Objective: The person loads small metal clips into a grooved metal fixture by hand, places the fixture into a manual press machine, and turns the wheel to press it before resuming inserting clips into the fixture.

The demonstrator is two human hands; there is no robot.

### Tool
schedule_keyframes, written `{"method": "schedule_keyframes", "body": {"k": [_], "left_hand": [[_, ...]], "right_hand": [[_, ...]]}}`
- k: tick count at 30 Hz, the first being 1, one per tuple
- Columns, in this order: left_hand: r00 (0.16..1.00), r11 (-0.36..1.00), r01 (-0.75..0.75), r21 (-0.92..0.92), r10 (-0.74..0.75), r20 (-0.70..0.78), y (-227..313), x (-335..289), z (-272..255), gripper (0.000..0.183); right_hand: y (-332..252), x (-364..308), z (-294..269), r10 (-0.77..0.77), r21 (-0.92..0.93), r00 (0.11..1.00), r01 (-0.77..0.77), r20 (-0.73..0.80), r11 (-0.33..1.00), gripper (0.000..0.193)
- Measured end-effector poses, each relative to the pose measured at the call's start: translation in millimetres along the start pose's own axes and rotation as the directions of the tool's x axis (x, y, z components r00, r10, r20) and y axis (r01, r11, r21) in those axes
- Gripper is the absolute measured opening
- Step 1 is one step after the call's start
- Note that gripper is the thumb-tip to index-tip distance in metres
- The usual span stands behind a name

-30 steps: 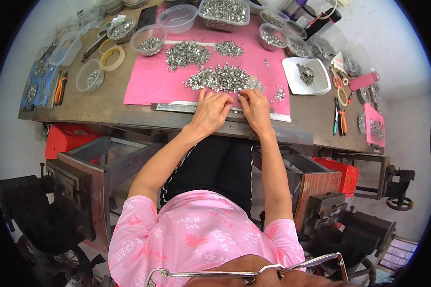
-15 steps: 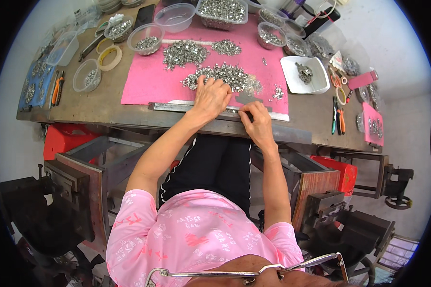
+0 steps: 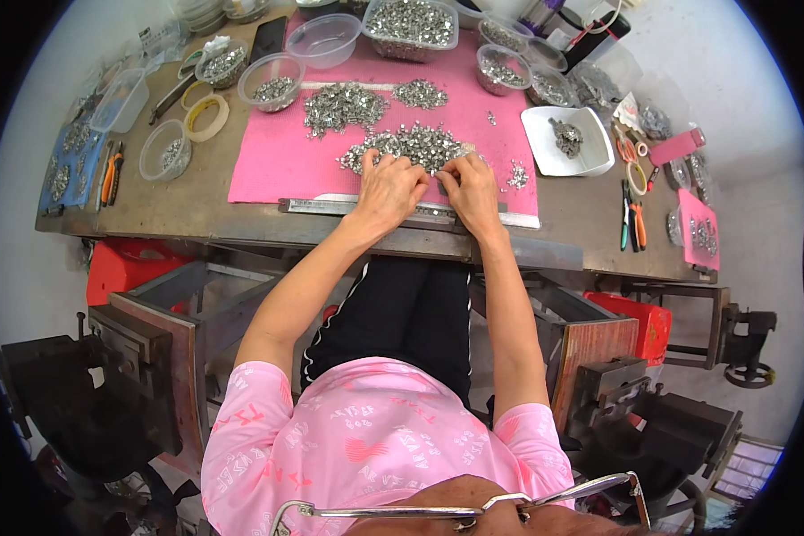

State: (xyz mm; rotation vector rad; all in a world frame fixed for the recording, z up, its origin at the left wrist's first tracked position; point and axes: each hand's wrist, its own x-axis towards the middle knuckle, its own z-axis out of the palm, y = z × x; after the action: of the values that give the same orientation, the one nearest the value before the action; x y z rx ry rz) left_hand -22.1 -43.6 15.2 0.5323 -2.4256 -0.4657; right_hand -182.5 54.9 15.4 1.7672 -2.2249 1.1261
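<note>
A wide heap of small shiny metal pieces (image 3: 411, 143) lies on the pink mat (image 3: 268, 170) in front of me. My left hand (image 3: 389, 189) rests at the heap's near edge, fingers bent and drawn together; what they hold, if anything, is hidden. Close beside it, my right hand (image 3: 472, 192) has its thumb and fingertips pressed together at the heap's right side. Anything in that pinch is too small to make out. Below both hands a ruler-like metal strip (image 3: 317, 207) runs along the table's front edge, small pieces lying in its middle part.
Two more piles (image 3: 344, 109) lie farther back on the mat. Clear tubs of pieces (image 3: 411, 25) stand behind. To the right are a white dish (image 3: 545, 134) and pliers (image 3: 636, 225); to the left, tape rolls (image 3: 207, 118), a small tub (image 3: 165, 150) and orange-handled pliers (image 3: 112, 174).
My right hand has moved up from the metal strip to the heap's edge. My left hand has drawn slightly back toward me, its fingers lower on the heap.
</note>
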Motion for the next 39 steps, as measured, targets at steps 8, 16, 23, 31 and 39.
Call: {"method": "schedule_keyframes", "body": {"k": [8,16,23,31,39], "left_hand": [[0.995,0.989,-0.097,-0.113,0.097,-0.001,17,-9,-3,0.007],[0.985,0.975,-0.149,-0.164,0.132,-0.108,33,-25,9,0.011],[0.991,0.973,-0.104,-0.207,0.084,-0.103,28,-29,6,0.014],[0.975,0.981,-0.118,-0.152,0.085,-0.205,29,-33,14,0.019],[0.981,0.98,-0.1,-0.172,0.068,-0.183,29,-32,10,0.021]], "right_hand": [[3,-7,-8,-0.105,-0.062,0.994,0.105,0.009,0.993,0.009],[-21,-43,-39,0.015,0.096,0.997,-0.023,0.079,0.995,0.007],[-20,-45,-32,-0.016,0.101,0.999,0.012,0.038,0.995,0.006],[-19,-37,-18,0.099,0.215,0.995,-0.095,-0.011,0.972,0.005],[-28,-60,-29,0.017,0.187,0.999,-0.009,-0.043,0.982,0.011]]}}
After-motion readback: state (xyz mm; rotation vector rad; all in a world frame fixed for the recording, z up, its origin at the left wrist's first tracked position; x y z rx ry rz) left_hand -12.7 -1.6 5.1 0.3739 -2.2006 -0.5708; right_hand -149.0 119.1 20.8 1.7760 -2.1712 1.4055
